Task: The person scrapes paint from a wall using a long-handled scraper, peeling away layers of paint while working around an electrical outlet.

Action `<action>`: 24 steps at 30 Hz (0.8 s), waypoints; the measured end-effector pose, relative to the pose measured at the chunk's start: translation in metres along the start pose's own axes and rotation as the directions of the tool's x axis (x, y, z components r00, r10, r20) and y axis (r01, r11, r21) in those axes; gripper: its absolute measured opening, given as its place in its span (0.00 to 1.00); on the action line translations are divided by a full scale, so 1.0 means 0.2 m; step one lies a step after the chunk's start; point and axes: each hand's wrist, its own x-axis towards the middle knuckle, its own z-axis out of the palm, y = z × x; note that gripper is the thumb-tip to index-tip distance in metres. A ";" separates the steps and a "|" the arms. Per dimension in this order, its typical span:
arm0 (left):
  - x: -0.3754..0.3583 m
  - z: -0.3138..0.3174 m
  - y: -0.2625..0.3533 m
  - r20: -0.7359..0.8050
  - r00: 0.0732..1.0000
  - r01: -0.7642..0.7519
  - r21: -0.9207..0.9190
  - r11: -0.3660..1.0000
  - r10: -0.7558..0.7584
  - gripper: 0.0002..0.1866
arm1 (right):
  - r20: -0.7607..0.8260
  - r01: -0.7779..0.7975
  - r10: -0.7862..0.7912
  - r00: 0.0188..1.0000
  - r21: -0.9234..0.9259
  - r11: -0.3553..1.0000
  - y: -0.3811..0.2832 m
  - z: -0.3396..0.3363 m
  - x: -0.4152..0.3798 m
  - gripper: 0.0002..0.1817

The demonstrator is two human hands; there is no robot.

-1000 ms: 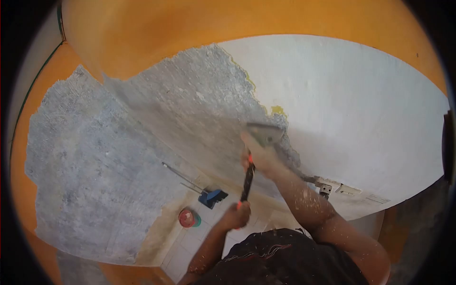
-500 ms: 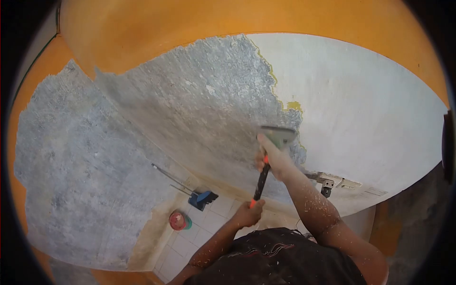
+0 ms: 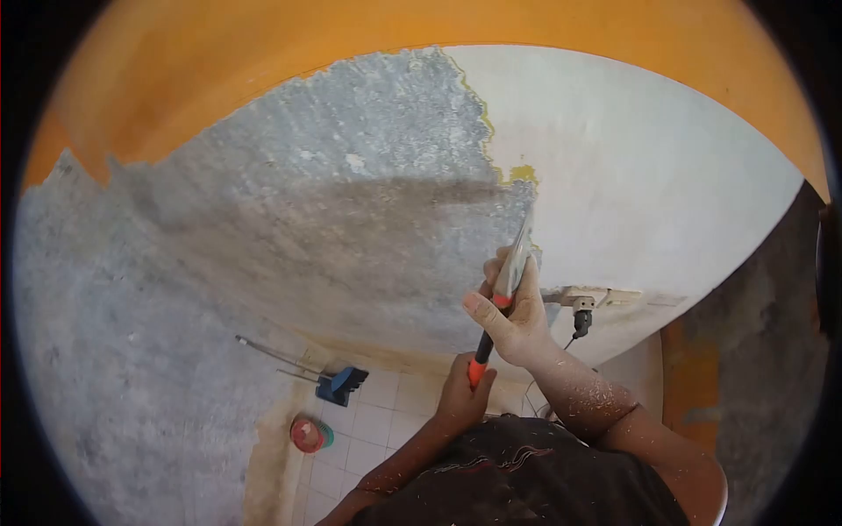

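Note:
A scraper (image 3: pixel 518 252) with a metal head and a black-and-orange handle slants up toward the wall, its head seen nearly edge-on. My left hand (image 3: pixel 463 393) is closed around the orange butt of the handle, low in front of my body. Higher up, my right hand (image 3: pixel 517 320) grips the neck just under the head, thumb on the left side and fingers partly hidden behind it. The blade overlaps the ragged border between the bare grey wall (image 3: pixel 351 228) and the white painted surface (image 3: pixel 649 184). Pale flakes cling to my right forearm.
An electrical socket (image 3: pixel 583 305) with a black plug and cord is right of my right hand. On the tiled floor (image 3: pixel 373 430) at lower left are a blue dustpan (image 3: pixel 340 386) with a long handle and a reddish bucket (image 3: pixel 307 435). Orange paint (image 3: pixel 421 22) borders the wall.
The scraper has turned from showing its broad blade to nearly edge-on. My right hand has rotated with it, and my left hand is closer to it. The view has shifted slightly.

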 end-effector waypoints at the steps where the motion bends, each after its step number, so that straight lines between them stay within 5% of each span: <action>1: -0.01 0.01 -0.02 0.128 0.992 0.012 0.011 1.000 -0.013 0.10 | -0.020 -0.001 0.001 1.000 -0.021 1.000 -0.01 -0.02 -0.01 0.17; 3: -0.01 -0.01 -0.06 0.281 0.959 0.017 0.018 1.000 -0.022 0.09 | 0.311 -0.527 0.430 0.847 0.385 0.758 -0.03 -0.08 -0.02 0.25; 5: 0.02 -0.02 -0.12 0.521 0.850 -0.009 -0.133 0.991 0.078 0.10 | 0.578 -0.645 0.317 0.752 0.546 0.534 0.01 -0.11 0.04 0.34; 6: 0.03 0.00 -0.16 0.536 0.839 -0.009 -0.149 0.989 0.089 0.10 | 0.551 -0.615 0.299 0.779 0.578 0.536 0.02 -0.11 0.07 0.34; 7: 0.03 0.01 -0.20 0.568 0.822 0.196 -0.334 0.922 0.031 0.09 | 0.526 -0.585 0.278 0.803 0.608 0.537 0.02 -0.10 0.10 0.33; 8: 0.04 0.03 -0.23 0.608 0.794 0.388 -0.485 0.783 -0.016 0.08 | 0.363 -0.550 0.416 0.834 0.612 0.568 0.00 -0.07 0.13 0.31; 12: 0.07 0.02 -0.17 0.660 0.751 0.507 -0.595 0.623 0.020 0.12 | 0.113 -0.575 0.581 0.806 0.383 0.723 0.04 -0.02 0.21 0.27; 15: 0.07 0.05 -0.20 0.681 0.729 0.557 -0.654 0.512 0.078 0.20 | 0.109 -0.621 0.628 0.771 0.349 0.702 0.04 0.02 0.23 0.27; 17: 0.11 0.06 -0.18 0.734 0.679 0.694 -0.636 0.336 -0.013 0.29 | 0.125 -0.642 0.646 0.753 0.353 0.680 0.04 0.03 0.29 0.28; 24: 0.16 0.03 -0.14 0.725 0.689 0.618 -0.596 0.513 0.012 0.26 | 0.166 -0.684 0.680 0.715 0.369 0.629 0.07 0.05 0.30 0.29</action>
